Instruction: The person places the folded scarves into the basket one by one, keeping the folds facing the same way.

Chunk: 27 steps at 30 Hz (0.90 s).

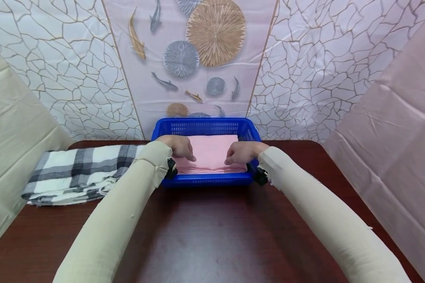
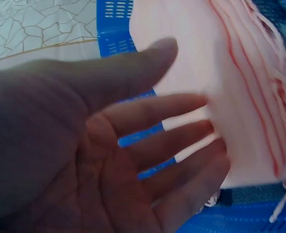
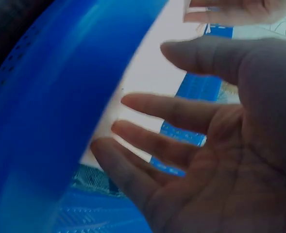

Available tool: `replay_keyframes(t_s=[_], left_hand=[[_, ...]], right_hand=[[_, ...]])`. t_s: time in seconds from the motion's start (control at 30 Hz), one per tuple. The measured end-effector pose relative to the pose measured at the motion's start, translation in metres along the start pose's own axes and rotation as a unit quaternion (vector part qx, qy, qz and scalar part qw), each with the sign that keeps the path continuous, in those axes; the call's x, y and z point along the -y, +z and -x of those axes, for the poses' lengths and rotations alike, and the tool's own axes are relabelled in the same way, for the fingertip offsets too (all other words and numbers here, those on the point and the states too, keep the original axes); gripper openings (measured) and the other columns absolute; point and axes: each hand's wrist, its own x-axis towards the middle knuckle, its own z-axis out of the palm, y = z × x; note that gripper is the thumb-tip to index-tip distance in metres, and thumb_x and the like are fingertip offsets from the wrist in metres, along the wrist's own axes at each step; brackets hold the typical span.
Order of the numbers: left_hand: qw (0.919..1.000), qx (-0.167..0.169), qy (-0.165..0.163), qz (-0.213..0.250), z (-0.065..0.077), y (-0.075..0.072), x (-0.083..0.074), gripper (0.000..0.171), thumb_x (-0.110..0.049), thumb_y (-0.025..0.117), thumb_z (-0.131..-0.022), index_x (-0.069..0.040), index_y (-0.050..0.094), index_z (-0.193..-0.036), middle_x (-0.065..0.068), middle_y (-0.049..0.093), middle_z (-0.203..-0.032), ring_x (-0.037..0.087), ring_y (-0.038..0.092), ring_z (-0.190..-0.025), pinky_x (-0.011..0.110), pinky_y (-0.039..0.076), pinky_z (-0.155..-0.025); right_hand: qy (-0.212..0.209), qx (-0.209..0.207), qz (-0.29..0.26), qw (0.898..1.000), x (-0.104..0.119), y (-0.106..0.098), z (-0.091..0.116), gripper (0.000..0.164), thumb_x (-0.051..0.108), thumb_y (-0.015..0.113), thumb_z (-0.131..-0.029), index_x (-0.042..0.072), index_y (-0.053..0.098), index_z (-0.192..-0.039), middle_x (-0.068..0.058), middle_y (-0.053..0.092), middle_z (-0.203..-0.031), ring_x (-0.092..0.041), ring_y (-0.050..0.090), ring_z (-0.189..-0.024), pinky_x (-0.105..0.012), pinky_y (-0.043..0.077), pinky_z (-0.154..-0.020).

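Observation:
A folded pink cloth (image 1: 210, 151) with layered edges lies inside the blue plastic basket (image 1: 207, 177). In the left wrist view, twisted pink fringe hangs along the edge of the cloth (image 2: 181, 19). My left hand (image 1: 178, 146) is over the left part of the cloth, its fingers extended and fingertips at the fabric. Over the right part is my right hand (image 1: 244, 152), thumb apart from the loosely extended fingers. Neither hand grips anything. Dark fabric (image 3: 92, 178) shows beneath the cloth in the right wrist view.
A folded black-and-white checked cloth (image 1: 81, 173) with fringe lies on the dark wooden table (image 1: 205, 236), left of the basket. Behind the basket hangs a patterned curtain (image 1: 205, 90). Pale fabric walls (image 1: 393, 137) flank both sides.

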Motion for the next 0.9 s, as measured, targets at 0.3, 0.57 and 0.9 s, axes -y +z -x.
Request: replay_keyframes(t_s=[0.3,0.57,0.9], left_hand=[[0.9971,0.075,-0.009,0.010,0.005,0.005,0.002,0.053,-0.046,0.049,-0.106,-0.006,0.063,-0.138,-0.004,0.049,-0.064,0.006,0.031,-0.048,0.025,0.037,-0.062],[0.9968,0.060,-0.005,-0.053,0.016,0.017,-0.002,0.054,-0.051,0.046,-0.106,-0.006,0.069,-0.125,0.003,0.054,-0.090,0.018,0.056,-0.094,0.033,0.044,-0.090],[0.9975,-0.023,0.034,-0.058,0.048,0.036,0.003,0.057,-0.050,0.042,-0.107,-0.006,0.066,-0.134,0.006,0.071,-0.119,0.019,0.063,-0.111,0.044,0.046,-0.111]], right_hand=[[-0.035,0.069,0.019,0.997,-0.006,0.003,0.005,0.036,0.036,0.051,-0.106,0.013,0.073,-0.121,0.005,0.055,-0.075,-0.011,0.056,-0.077,-0.030,0.046,-0.087],[0.029,0.064,0.040,0.997,-0.003,0.012,0.019,0.074,0.064,0.039,-0.103,0.009,0.049,-0.151,-0.011,0.058,-0.145,-0.031,0.049,-0.140,-0.055,0.034,-0.120],[0.000,0.015,0.015,1.000,0.000,0.020,0.045,0.074,0.065,0.032,-0.104,0.012,0.046,-0.154,-0.011,0.048,-0.157,-0.034,0.038,-0.150,-0.056,0.027,-0.124]])
